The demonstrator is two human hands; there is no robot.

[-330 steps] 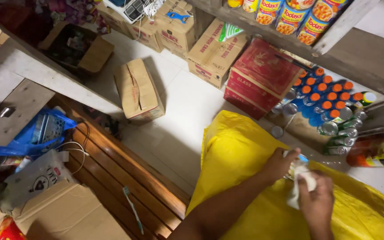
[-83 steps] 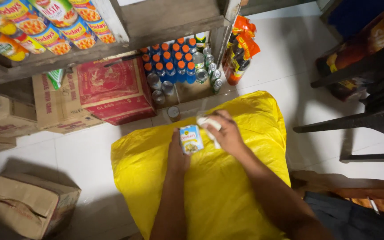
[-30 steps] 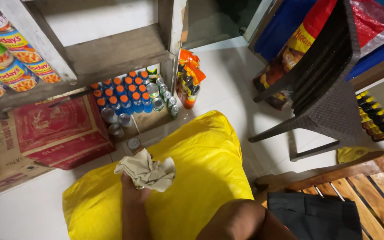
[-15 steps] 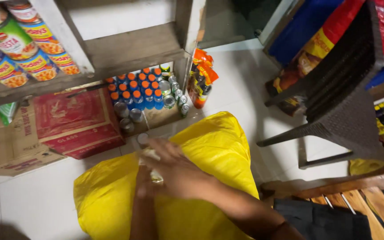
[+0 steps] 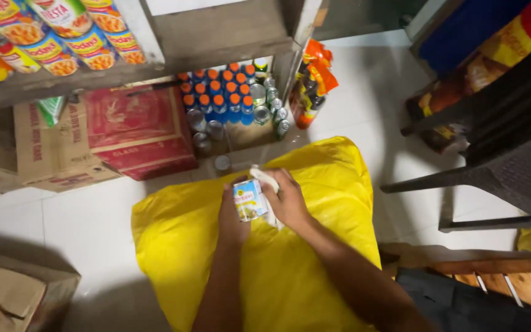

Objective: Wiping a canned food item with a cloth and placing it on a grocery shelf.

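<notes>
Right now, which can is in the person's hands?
The small can with the blue and white label, held over the yellow bag. The other cans stand on the floor by the shelf.

2 bare hands over the sack: left hand (image 5: 232, 215), right hand (image 5: 287, 200). 1 small can with a pale blue label (image 5: 250, 200) between them, 1 whitish cloth (image 5: 265, 178) w/ it. 1 big yellow plastic sack (image 5: 314, 258). 1 red cardboard box (image 5: 136, 129), 1 brown cardboard carton (image 5: 50, 150) beside it. Orange-capped blue bottles (image 5: 219, 98): approx. a dozen caps show, exact no. can't tell. 1 dark plastic chair (image 5: 499, 160).
</notes>
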